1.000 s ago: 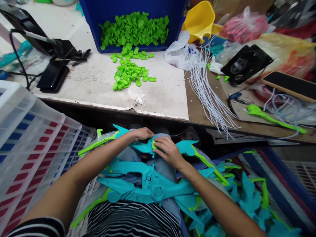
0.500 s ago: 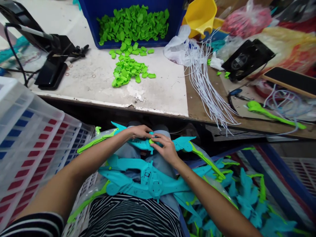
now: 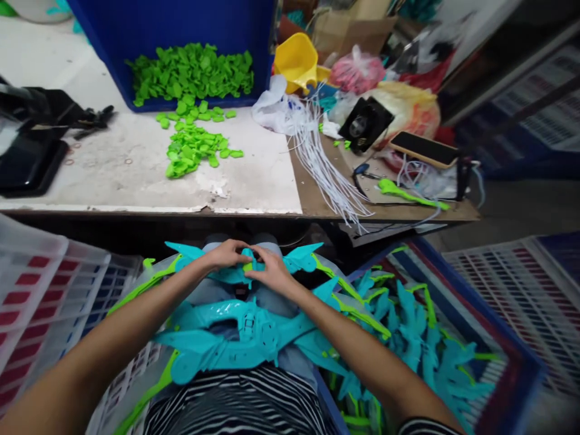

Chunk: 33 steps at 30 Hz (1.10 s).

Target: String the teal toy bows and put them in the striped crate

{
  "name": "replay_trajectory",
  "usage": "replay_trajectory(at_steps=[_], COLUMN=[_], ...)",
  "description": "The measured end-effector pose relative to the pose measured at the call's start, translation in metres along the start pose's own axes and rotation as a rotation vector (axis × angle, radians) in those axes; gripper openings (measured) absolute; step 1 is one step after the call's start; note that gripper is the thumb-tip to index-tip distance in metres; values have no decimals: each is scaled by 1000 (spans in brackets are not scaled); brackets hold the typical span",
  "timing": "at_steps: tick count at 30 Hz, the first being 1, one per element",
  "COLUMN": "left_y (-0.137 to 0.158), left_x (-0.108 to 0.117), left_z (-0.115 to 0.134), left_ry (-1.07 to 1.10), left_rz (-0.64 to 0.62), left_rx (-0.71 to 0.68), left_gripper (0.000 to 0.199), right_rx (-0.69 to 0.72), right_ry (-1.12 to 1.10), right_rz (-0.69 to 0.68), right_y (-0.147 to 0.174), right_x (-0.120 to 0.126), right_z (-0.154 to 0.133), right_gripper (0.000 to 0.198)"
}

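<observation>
Across my lap lies a turquoise plastic toy bow (image 3: 302, 257) with bright green limbs at its ends. At its middle, my left hand (image 3: 228, 254) has its fingers curled on the turquoise body. Facing it, my right hand (image 3: 272, 270) holds a small green plastic piece (image 3: 247, 266) between thumb and fingers against the bow's centre. The fingers partly hide how the piece sits there. Nearer my body rests a second turquoise toy bow (image 3: 217, 355), touched by neither hand, with my right forearm passing over it.
A blue bin (image 3: 176, 24) of green pieces stands on the table, with a loose green pile (image 3: 194, 148) before it. White cords (image 3: 324, 169) hang over the table edge. More bows fill a crate (image 3: 512, 338) at my right; a white basket (image 3: 40, 241) stands left.
The camera view has turned to the right, so the table things appear further left. Both hands remain together at the middle of the far bow, with the small green piece still between the right fingers.
</observation>
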State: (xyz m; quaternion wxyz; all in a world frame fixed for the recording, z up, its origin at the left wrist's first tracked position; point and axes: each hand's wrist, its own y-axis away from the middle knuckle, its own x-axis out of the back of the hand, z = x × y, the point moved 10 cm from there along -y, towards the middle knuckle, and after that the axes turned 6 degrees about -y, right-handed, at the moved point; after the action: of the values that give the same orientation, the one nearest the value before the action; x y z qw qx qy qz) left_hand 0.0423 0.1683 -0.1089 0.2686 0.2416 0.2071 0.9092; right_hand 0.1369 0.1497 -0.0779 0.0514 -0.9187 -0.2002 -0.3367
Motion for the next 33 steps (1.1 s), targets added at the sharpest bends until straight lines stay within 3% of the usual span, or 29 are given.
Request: replay_trajectory(at_steps=[2,4,7,9,13,15,17,20,23,28,30,33], left_y=[5,9,9,7,17,32,41,31,5,-32,-34,-24], left_x=[7,17,29,31,32,27,10,-42,-107,-191,-213,-243], left_z=[-3,-6,-7,-5,27,55,81,108,115,86,73,60], left_ry=[-21,-63,-207,-378,-699,-729,-678,-570,-416,-47,123,309], left_rz=[14,48,129,197,469,612,617,362,31,-321,-422,-649], left_rx=[22,43,37,27,-140,-283,-411,-499,-435,-145,-57,62], left_gripper=[49,55,58,53,43,38,32,26,21,23,23,29], right_rx=[109,131,-8,-97,-135,-118,-98,-71,-61,-145,-215,-330], right_ry=[92,242,506,635,720,714,685,634,593,523,396,-50], right_rz=[167,420,737,772,646,613,610,675,702,556,500,184], right_y=[13,34,63,69,61,64,74,91,85,55,70,115], right_x=[37,96,188,228,251,249,247,249,254,254,251,209], right_z=[-10,-7,25,54,94,101,102,99,95,101,111,132], right_gripper=[31,21,25,23,20,19,19,19,22,16,13,17])
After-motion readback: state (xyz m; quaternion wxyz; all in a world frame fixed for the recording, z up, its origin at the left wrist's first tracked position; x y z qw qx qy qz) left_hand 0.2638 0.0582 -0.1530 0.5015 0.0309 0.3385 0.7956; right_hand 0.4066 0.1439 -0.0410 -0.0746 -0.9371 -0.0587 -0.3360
